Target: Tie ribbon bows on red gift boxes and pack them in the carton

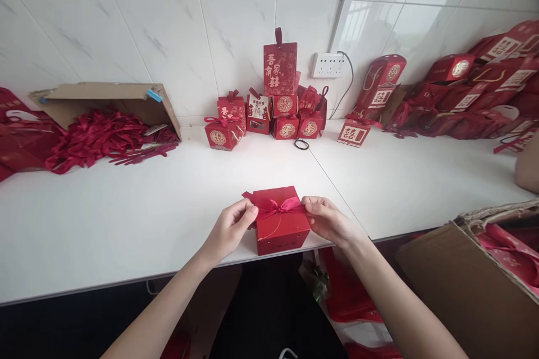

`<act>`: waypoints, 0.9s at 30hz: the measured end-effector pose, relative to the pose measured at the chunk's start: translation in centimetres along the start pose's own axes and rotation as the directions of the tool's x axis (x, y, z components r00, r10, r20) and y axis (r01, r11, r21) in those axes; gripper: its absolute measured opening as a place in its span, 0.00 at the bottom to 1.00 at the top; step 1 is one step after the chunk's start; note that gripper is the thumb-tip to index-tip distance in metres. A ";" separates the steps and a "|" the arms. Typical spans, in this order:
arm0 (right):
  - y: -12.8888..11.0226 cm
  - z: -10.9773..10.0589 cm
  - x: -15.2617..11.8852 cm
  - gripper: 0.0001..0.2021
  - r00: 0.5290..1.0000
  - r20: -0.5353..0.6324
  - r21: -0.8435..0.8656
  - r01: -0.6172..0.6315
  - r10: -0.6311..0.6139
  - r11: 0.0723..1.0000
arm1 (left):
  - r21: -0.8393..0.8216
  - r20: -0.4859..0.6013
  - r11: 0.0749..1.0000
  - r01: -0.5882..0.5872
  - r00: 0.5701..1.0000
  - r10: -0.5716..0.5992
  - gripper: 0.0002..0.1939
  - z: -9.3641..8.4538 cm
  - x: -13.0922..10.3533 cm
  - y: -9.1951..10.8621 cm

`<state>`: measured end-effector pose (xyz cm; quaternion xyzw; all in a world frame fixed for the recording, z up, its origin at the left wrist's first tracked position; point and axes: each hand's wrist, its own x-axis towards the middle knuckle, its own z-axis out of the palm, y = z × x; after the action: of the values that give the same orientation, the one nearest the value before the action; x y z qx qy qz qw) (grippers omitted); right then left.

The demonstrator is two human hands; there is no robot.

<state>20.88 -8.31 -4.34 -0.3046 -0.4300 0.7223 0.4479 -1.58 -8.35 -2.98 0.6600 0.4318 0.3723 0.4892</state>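
A red gift box (281, 231) sits near the front edge of the white table, with a glossy pink-red ribbon (278, 209) knotted across its top. My left hand (232, 225) pinches the ribbon at the left side of the box, thumb against fingers. At the right side, my right hand (329, 217) is closed on the other side of the ribbon. A loose ribbon tail sticks out beyond my left fingers. The ribbon looks drawn out to both sides from the knot in the middle.
Finished red boxes (286, 105) stand against the tiled wall, below a socket panel (327, 65). A cardboard box (105, 92) spills red ribbons (105, 137) at the left. Red bags and boxes (458, 95) pile up at the right. A large carton (442, 269) stands at the near right.
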 end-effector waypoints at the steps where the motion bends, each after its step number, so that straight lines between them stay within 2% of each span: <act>1: 0.1 0.0 0.0 0.19 1.000 -0.002 0.005 0.005 -0.005 1.000 | -0.009 -0.002 1.000 0.001 1.000 -0.001 0.18 0.0 0.0 -0.1; 6: 0.2 -1.1 -0.4 0.22 1.000 -0.020 -0.097 -0.011 0.010 0.995 | 0.019 0.023 1.000 -0.011 1.000 0.010 0.18 -1.0 0.0 0.3; 9: 0.1 -1.9 -0.7 0.25 0.986 -0.117 -0.174 -0.137 0.118 0.975 | 0.121 -0.018 0.993 -0.008 1.000 0.010 0.18 -2.1 0.4 0.9; 12: 0.0 -2.0 -0.7 0.25 0.966 -0.172 -0.178 -0.225 0.195 0.958 | 0.232 -0.042 0.971 0.061 0.998 -0.052 0.15 -2.8 1.2 1.2; 15: -0.3 -1.6 -0.3 0.20 0.973 -0.189 -0.158 -0.167 0.136 0.973 | 0.229 -0.018 0.972 0.054 0.999 -0.051 0.15 -2.9 2.0 1.0; 20: -1.7 -0.7 0.9 0.16 0.978 -0.205 -0.197 -0.007 -0.034 0.980 | 0.105 0.053 0.994 0.019 0.998 -0.024 0.17 -2.9 3.3 0.8; 24: -3.1 0.0 2.4 0.14 0.984 -0.120 -0.276 0.093 -0.130 0.957 | 0.127 0.086 0.992 -0.009 0.996 -0.002 0.17 -2.8 4.3 1.2; 27: -3.6 0.4 3.8 0.15 0.991 -0.048 -0.298 0.107 -0.127 0.949 | 0.086 0.105 0.995 -0.047 0.994 0.038 0.18 -2.8 5.0 1.2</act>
<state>20.41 -4.16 -1.15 -0.3657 -0.5350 0.6117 0.4537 -2.16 -2.98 -0.74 0.7085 0.4078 0.3284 0.4732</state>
